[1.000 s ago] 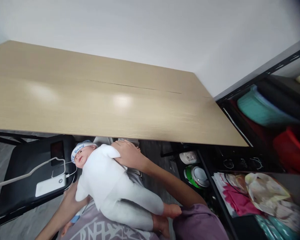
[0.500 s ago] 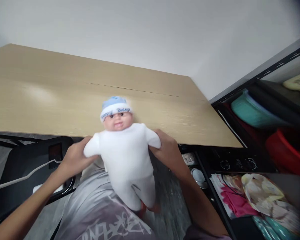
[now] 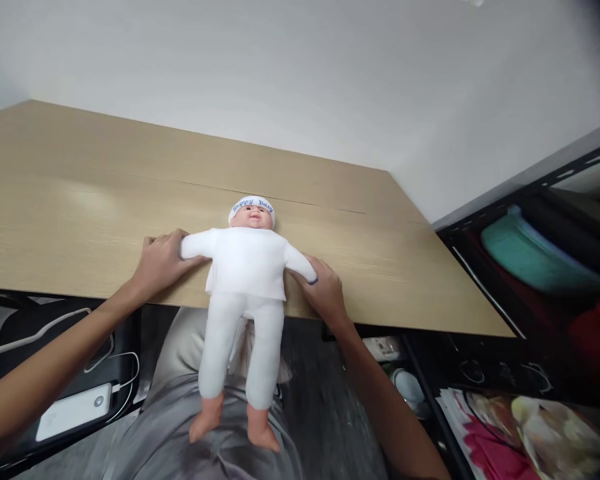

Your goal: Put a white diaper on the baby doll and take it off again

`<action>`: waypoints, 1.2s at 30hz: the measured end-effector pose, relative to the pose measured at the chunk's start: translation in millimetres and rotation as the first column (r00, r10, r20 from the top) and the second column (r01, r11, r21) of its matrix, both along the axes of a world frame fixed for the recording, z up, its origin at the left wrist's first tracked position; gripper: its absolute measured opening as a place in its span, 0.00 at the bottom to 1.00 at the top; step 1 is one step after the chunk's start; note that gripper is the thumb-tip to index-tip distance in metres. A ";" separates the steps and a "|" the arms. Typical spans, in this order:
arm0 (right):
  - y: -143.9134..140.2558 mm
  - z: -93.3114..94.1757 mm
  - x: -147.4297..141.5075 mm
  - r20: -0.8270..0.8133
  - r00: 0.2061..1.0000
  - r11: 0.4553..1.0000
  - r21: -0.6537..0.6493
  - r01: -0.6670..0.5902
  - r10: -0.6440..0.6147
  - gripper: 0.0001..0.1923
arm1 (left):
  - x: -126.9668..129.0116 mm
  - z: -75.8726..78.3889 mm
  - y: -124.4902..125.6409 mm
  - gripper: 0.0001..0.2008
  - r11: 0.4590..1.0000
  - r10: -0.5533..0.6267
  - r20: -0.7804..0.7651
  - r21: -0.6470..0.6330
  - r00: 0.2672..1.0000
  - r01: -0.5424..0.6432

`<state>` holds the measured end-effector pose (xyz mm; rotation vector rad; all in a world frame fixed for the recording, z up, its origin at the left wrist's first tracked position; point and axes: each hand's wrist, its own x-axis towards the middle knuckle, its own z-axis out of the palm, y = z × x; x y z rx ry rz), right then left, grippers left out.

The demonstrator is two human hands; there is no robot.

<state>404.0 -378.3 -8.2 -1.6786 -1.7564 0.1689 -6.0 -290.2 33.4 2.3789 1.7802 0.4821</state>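
Note:
A baby doll (image 3: 247, 267) in a white top, white trousers and a cap with a lettered band lies face up. Its head and upper body are over the wooden table (image 3: 355, 267), while its legs stick out past the front edge above my lap. The doll's bare feet point toward me. My left hand (image 3: 163, 263) grips the end of the sleeved arm on the left. Closed around the opposite arm near its cuff is my right hand (image 3: 323, 287). Parts of my fingers are hidden behind the sleeves.
Below left, a white power bank (image 3: 75, 412) with cables rests on a black seat (image 3: 15, 373). A black shelf rack to the right holds a teal basin (image 3: 535, 257), a red container (image 3: 597, 343) and bagged items (image 3: 555, 430). A pale wall (image 3: 230, 60) stands behind the table.
The doll has moved forward from above my lap onto the table's front part, held by both arms. Its legs now hang straighter and both feet show.

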 end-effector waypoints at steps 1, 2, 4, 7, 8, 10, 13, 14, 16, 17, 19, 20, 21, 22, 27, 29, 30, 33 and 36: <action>12.0 -2.4 0.6 0.007 1.000 1.000 0.020 -0.004 0.004 0.27 | 1.9 -3.9 10.6 0.37 0.999 0.003 -0.003 0.032 1.000 -0.003; 24.9 -4.5 1.4 0.016 1.000 0.999 0.037 -0.006 0.006 0.28 | 3.9 -7.9 22.6 0.37 0.998 0.007 -0.007 0.060 1.000 -0.007; 52.8 -8.0 4.1 0.043 0.999 0.998 0.055 -0.011 0.009 0.29 | 7.3 -15.5 50.0 0.38 0.994 0.014 -0.025 0.106 1.000 -0.011; 98.2 -11.5 10.0 0.096 0.995 0.998 0.052 -0.023 0.018 0.30 | 11.1 -23.2 96.7 0.40 0.986 0.005 -0.041 0.164 0.999 0.002; 113.8 -12.4 12.2 0.114 0.993 0.998 0.052 -0.027 0.021 0.30 | 12.3 -24.6 112.6 0.41 0.984 0.003 -0.041 0.176 0.999 0.005; 144.4 -14.4 16.4 0.143 0.990 0.997 0.067 -0.027 0.017 0.31 | 15.2 -25.8 143.1 0.43 0.982 0.003 -0.037 0.191 0.999 0.005; 187.7 -18.0 22.0 0.164 0.986 0.994 0.105 -0.024 0.006 0.32 | 19.9 -25.8 184.7 0.43 0.979 0.004 -0.018 0.202 1.000 0.000; 201.3 -19.2 23.7 0.167 0.986 0.993 0.117 -0.030 0.010 0.32 | 21.4 -25.9 197.8 0.42 0.978 0.007 -0.014 0.209 1.000 -0.004; 228.1 -21.1 27.3 0.174 0.984 0.990 0.134 -0.046 0.022 0.32 | 24.5 -26.2 223.6 0.41 0.973 0.030 -0.013 0.229 0.999 -0.027; 241.5 -21.8 29.1 0.180 0.983 0.989 0.142 -0.051 0.025 0.32 | 26.2 -26.4 236.6 0.41 0.970 0.044 -0.018 0.240 0.999 -0.039; 268.2 -22.8 32.8 0.196 0.980 0.986 0.152 -0.060 0.030 0.32 | 30.2 -26.9 261.7 0.40 0.965 0.063 -0.028 0.258 0.998 -0.053; 280.9 -23.2 34.7 0.206 0.978 0.986 0.156 -0.062 0.029 0.32 | 32.5 -27.2 273.2 0.40 0.964 0.066 -0.034 0.262 0.997 -0.055; 292.7 -23.7 36.7 0.216 0.976 0.985 0.160 -0.061 0.026 0.32 | 34.7 -27.5 283.3 0.40 0.964 0.065 -0.039 0.262 0.997 -0.052; 302.8 -24.4 38.8 0.226 0.974 0.985 0.165 -0.057 0.018 0.32 | 36.5 -28.0 291.6 0.40 0.964 0.064 -0.043 0.263 0.997 -0.051; 316.4 -33.1 51.8 0.253 0.966 0.976 0.219 -0.010 -0.047 0.35 | 26.4 -31.4 300.9 0.41 0.954 0.037 -0.011 0.297 0.999 -0.032; 309.3 -37.3 57.9 0.268 0.961 0.976 0.216 0.011 -0.070 0.34 | 13.4 -32.4 297.7 0.42 0.961 0.000 0.016 0.277 1.000 -0.005; 306.1 -39.0 60.7 0.273 0.959 0.978 0.207 0.019 -0.076 0.33 | 6.8 -32.7 297.2 0.42 0.966 -0.016 0.030 0.257 0.999 0.007; 303.6 -42.4 66.1 0.255 0.964 0.983 0.179 0.026 -0.072 0.32 | -7.4 -34.4 301.5 0.41 0.978 -0.034 0.057 0.209 0.998 0.022; 306.6 -43.0 64.7 0.240 0.967 0.989 0.139 0.055 -0.087 0.34 | -10.5 -37.8 304.8 0.43 0.979 -0.006 0.050 0.205 0.999 -0.005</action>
